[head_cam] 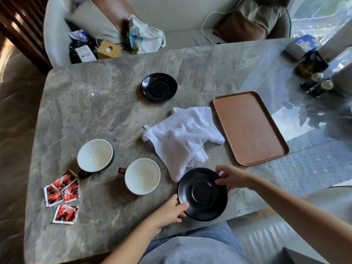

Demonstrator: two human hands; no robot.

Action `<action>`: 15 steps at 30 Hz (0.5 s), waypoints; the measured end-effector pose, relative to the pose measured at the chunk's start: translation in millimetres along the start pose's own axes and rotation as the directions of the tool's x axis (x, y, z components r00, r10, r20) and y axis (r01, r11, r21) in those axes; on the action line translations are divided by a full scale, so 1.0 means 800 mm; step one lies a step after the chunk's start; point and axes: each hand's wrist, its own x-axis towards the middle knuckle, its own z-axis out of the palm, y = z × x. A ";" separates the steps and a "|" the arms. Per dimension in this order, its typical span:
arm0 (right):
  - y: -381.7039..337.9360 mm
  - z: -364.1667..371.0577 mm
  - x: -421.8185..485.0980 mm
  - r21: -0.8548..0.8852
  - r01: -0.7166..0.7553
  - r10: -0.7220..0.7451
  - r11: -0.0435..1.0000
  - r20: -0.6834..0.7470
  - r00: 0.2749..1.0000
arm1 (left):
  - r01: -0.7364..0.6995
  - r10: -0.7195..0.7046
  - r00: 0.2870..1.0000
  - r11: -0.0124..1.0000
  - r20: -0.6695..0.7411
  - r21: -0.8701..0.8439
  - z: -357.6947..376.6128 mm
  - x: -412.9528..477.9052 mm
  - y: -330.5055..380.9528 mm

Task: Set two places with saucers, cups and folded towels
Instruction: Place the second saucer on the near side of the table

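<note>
Both hands grip the near saucer (202, 194) at the table's (106, 103) front edge. The left hand (171, 211) pinches the rim at lower left, thumb on top. The right hand (233, 180) pinches the rim at upper right. It cannot be told whether the saucer rests on the table or is held just above it.

Position of task items:
- Far saucer (159, 87): set down across the table, empty.
- Left cup (94, 155): upright, empty, well apart from either saucer.
- Right cup (142, 176): upright, empty, near the near saucer's left side but not touching it.
- Towels (182, 138): white cloth in a crumpled heap at centre, unfolded. Its lower edge meets or slips under the near saucer's rim; probably two pieces, though the heap hides the count.
- Tray (249, 128): empty, right of the towels.
- Packets (62, 195): red, left of the cups.

Status: saucer placement under way. Cups and towels remain.

Hazards:
- The near saucer lies close to the table edge. A release with part of it overhanging could tip it into the lap.
- If the towel edge is trapped beneath the rim, the saucer will sit tilted, and pulling the towel later will drag it.
- A leftward slide could strike the right cup.
- The polished stone offers little friction; a glazed saucer may skid when a cup is set on it.
</note>
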 end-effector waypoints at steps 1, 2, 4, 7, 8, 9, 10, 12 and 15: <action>0.000 0.003 0.002 0.004 0.002 -0.002 1.000 -0.005 1.000 | -0.001 0.001 1.000 1.000 -0.015 -0.002 -0.001 0.001 -0.002; 0.000 0.005 0.004 0.009 0.006 -0.006 1.000 -0.014 1.000 | -0.005 0.005 0.999 1.000 -0.036 -0.001 -0.003 0.003 -0.004; 0.000 0.010 0.007 0.019 0.014 -0.014 1.000 -0.033 0.999 | -0.020 0.020 0.996 1.000 -0.090 -0.001 -0.006 0.006 -0.007; -0.002 0.017 0.010 0.044 0.022 -0.019 0.999 -0.065 0.998 | -0.040 0.032 0.985 0.998 -0.169 -0.044 -0.009 0.008 -0.012; -0.003 0.020 0.012 0.050 0.028 -0.024 0.998 -0.078 0.997 | -0.044 0.032 0.982 0.997 -0.188 -0.062 -0.011 0.009 -0.013; -0.004 0.023 0.013 0.058 0.034 -0.028 0.998 -0.095 0.995 | -0.047 0.030 0.978 0.996 -0.205 -0.076 -0.013 0.010 -0.015; -0.005 0.027 0.015 0.066 0.040 -0.032 0.997 -0.114 0.993 | -0.050 0.030 0.974 0.995 -0.223 -0.086 -0.015 0.010 -0.016; -0.007 0.032 0.019 0.068 0.051 -0.040 0.996 -0.159 0.986 | -0.059 0.027 0.963 0.992 -0.267 -0.112 -0.020 0.011 -0.019; -0.008 0.037 0.024 0.046 0.058 -0.046 0.997 -0.235 0.971 | -0.066 -0.002 0.941 0.979 -0.338 -0.190 -0.026 0.013 -0.024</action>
